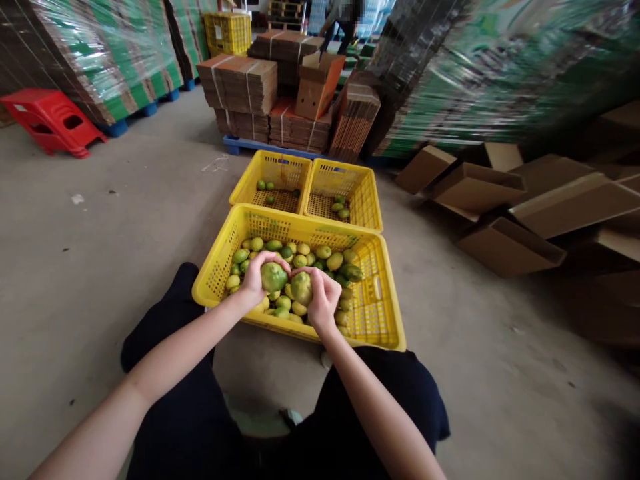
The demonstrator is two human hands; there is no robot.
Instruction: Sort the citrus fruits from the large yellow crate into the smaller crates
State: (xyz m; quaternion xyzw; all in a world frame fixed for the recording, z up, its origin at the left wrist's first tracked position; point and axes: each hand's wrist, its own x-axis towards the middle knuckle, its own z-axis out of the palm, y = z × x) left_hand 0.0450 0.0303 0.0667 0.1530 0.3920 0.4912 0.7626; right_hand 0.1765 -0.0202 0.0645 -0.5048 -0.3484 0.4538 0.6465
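Note:
My left hand (257, 275) is closed around a green lemon (274, 277). In my right hand (324, 297) is a yellow-green lemon (301, 288), gripped between thumb and fingers. Both hands are close together above a large yellow plastic crate (395, 313) in front of my knees. Many yellow and green lemons (334, 261) lie in that crate, mostly to its left and middle; my hands hide some of them.
Behind it stand two smaller yellow crates, the left one (240, 183) and the right one (373, 200), each with a few green fruits. Beyond are bundled flat cartons (245, 83) on a blue pallet. Open cardboard boxes (480, 183) lie right; a red stool (50, 113) stands left. A person (345, 20) is far back.

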